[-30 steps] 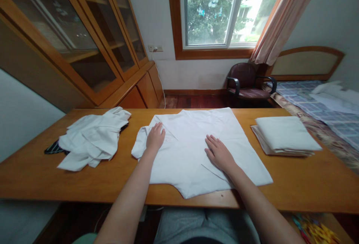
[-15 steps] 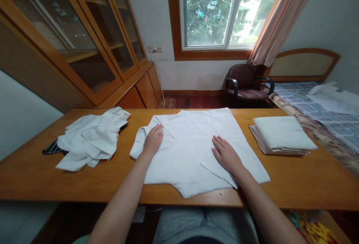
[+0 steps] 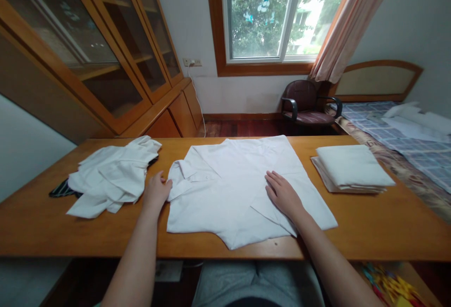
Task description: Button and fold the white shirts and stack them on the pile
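Left hand (image 3: pixel 157 192) shifted outward from the upper face of the white shirt (image 3: pixel 225 196) to its left edge; right hand (image 3: pixel 284 197) almost unmoved.
Detail: the shirt lies spread on the table (image 3: pixel 359 229), its buttoned flap at left now uncovered — handling appears to pass to that edge while the right hand steadies the cloth, palm down, fingers extended, grasping nothing. The other hand's fingers are loosely bent at the edge — whether they pinch fabric cannot be told. Crumpled clothing (image 3: pixel 114 173) lies left of the shirt, a folded stack (image 3: pixel 354 168) right of it. No brand, label or writing is legible.
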A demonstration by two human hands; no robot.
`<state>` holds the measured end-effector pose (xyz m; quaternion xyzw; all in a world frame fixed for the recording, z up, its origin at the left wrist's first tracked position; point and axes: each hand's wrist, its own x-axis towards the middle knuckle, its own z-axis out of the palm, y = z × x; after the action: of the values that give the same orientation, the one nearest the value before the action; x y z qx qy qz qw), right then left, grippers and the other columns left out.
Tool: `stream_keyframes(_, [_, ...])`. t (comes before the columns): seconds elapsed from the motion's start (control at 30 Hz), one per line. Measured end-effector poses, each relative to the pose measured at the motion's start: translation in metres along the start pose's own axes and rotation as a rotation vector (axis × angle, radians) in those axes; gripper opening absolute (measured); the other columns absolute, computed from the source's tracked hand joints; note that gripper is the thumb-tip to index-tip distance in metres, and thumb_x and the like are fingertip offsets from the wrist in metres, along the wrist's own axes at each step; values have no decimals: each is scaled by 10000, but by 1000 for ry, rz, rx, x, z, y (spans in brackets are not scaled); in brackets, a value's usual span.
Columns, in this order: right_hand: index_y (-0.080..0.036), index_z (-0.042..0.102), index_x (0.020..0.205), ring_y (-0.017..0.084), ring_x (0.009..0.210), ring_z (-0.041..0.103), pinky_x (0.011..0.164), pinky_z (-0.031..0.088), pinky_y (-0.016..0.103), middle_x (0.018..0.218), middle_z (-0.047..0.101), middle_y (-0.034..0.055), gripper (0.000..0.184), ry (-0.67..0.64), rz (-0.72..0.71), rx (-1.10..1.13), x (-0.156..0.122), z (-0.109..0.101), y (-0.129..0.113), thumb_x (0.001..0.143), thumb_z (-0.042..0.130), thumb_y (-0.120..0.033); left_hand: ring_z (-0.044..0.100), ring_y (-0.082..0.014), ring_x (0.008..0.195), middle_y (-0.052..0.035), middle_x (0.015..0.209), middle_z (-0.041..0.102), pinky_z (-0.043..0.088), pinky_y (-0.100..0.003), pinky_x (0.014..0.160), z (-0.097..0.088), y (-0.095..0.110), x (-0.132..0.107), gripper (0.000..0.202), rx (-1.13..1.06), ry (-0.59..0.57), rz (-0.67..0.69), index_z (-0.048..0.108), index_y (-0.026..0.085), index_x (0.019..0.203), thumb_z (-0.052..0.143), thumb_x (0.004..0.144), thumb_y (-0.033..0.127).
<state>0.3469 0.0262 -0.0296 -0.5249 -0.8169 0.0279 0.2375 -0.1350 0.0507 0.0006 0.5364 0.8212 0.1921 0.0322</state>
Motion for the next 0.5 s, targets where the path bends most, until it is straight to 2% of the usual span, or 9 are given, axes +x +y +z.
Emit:
stream_keyframes(0.13, [-155, 599, 1341, 289, 1354, 473, 1133, 404, 501, 1433, 547, 115, 421, -1, 0, 1, 0, 0, 0, 963, 463, -277, 670, -290, 996, -98, 927, 710, 502, -398, 940, 5, -9, 6, 619, -115, -66, -61, 513, 108, 1346, 609, 755, 267])
stream_keyframes(0.33, [-145, 602, 1333, 286, 1359, 466, 1136, 404, 487, 1428, 553, 113, 417, -5, 4, -7, 0, 0, 1, 961, 466, -274, 689, -260, 925, -91, 935, 703, 525, -367, 883, 11, -23, 12, 788, -261, -130, -167, 389, 90, 1448, 648, 727, 269])
stream_keyframes(0.5, [-159, 615, 1320, 282, 1347, 481, 1132, 407, 489, 1415, 566, 110, 406, 6, 5, 5, 0, -2, -1, 958, 467, -270, 681, -238, 900, -73, 953, 690, 531, -345, 858, -1, -16, 13, 744, -324, -77, -147, 432, 132, 1427, 625, 721, 266])
